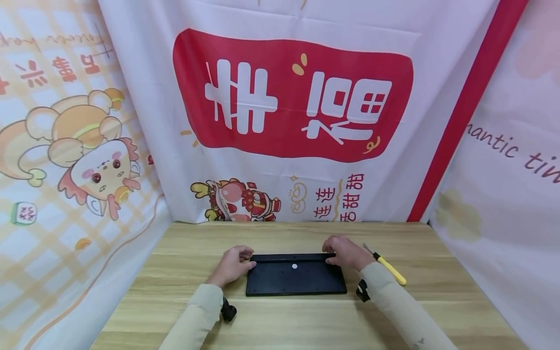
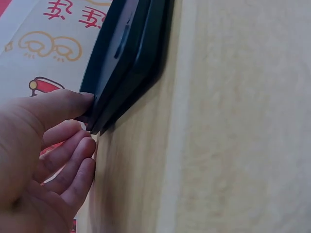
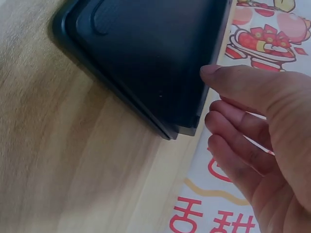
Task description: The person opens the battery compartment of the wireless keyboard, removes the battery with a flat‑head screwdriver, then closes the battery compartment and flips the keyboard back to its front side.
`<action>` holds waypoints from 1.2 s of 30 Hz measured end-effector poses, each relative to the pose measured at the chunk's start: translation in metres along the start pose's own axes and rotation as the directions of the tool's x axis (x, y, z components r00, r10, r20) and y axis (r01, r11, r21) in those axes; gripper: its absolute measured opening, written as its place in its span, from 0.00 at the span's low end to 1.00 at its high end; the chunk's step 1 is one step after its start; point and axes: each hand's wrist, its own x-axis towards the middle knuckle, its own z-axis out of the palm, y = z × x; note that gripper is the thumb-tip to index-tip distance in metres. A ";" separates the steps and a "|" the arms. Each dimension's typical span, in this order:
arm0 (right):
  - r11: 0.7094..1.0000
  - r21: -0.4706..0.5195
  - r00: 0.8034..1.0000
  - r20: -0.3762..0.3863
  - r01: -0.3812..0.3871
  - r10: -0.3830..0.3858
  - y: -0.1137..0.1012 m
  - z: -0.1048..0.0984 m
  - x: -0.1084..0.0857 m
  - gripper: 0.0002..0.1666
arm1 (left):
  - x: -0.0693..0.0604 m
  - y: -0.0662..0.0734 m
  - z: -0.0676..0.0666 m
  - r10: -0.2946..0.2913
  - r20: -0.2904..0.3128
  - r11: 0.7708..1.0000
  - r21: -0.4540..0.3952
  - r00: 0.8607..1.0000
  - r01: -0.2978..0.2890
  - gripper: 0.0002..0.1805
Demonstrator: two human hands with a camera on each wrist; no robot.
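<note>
Thumb-and-finger gaps are narrow at both ends. Taking the clock from the panel's middle, with 12 pointing away from the person, the left hand (image 1: 233, 266) holds the corner at 10 o'clock, thumb on the face and fingers curled beyond the edge. The right hand (image 1: 346, 253) does likewise at 2 o'clock, but only the thumb tip plainly touches, so that hold looks the slighter; how firmly either grips, I cannot tell.

Between them lies the black panel (image 1: 297, 282), probably an upturned keyboard, on the wood-grain table (image 1: 297, 323), a round white sticker (image 1: 294, 266) just above its middle. Whether its 12 o'clock edge is off the wood does not show. With both holds on that edge, an uneven lift could twist it, or one corner slip and drop. Farther out at 3 o'clock, the yellow-handled screwdriver (image 1: 391, 270) lies beside the right sleeve (image 1: 395, 299); an outward forearm swing could set it rolling.
</note>
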 end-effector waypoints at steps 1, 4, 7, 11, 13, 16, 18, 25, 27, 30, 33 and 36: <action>1.000 -0.001 1.000 -0.001 0.002 -0.002 0.001 0.001 0.000 0.11 | 0.000 0.000 0.001 0.003 -0.001 1.000 -0.001 1.000 -0.003 0.17; 1.000 0.000 1.000 -0.003 0.003 -0.003 0.001 0.004 0.001 0.09 | 0.000 -0.001 0.003 0.005 -0.006 1.000 0.002 1.000 -0.005 0.15; 1.000 -0.007 1.000 -0.002 0.006 -0.006 0.001 0.005 0.003 0.08 | -0.001 -0.002 0.004 0.008 -0.012 1.000 0.012 1.000 -0.008 0.12; 1.000 -0.025 1.000 0.002 0.009 -0.009 0.002 0.006 0.006 0.07 | -0.001 -0.002 0.004 0.002 -0.017 1.000 0.013 1.000 -0.002 0.12; 1.000 -0.028 1.000 0.014 0.000 0.000 0.002 0.006 0.008 0.07 | -0.001 -0.002 0.003 -0.004 -0.017 1.000 0.012 1.000 0.004 0.12; 0.999 -0.013 0.998 0.045 -0.037 0.038 0.002 0.004 0.011 0.06 | -0.002 0.000 0.003 -0.012 -0.019 1.000 0.016 1.000 0.012 0.12; 0.997 0.004 0.995 0.074 -0.072 0.072 0.001 0.002 0.014 0.06 | -0.002 0.002 0.002 -0.016 -0.019 1.000 0.017 1.000 0.016 0.13; 0.986 0.045 0.971 0.183 -0.162 0.152 -0.004 -0.009 0.024 0.07 | -0.001 0.002 0.002 -0.029 -0.010 0.999 0.018 1.000 0.030 0.12; 0.980 0.062 0.963 0.210 -0.187 0.170 -0.006 -0.013 0.026 0.08 | -0.001 0.001 0.002 -0.037 -0.005 0.999 0.018 0.999 0.037 0.12; 0.970 0.084 0.948 0.248 -0.228 0.201 -0.007 -0.018 0.028 0.09 | -0.002 0.000 0.003 -0.039 -0.005 0.999 0.023 0.999 0.040 0.12; 0.957 0.102 0.931 0.278 -0.272 0.235 -0.009 -0.021 0.032 0.08 | -0.002 0.001 0.002 -0.040 -0.002 0.999 0.021 0.999 0.040 0.12; 0.942 0.104 0.912 0.304 -0.318 0.275 -0.009 -0.021 0.039 0.08 | -0.002 0.002 0.000 -0.037 -0.006 0.999 0.013 0.999 0.037 0.12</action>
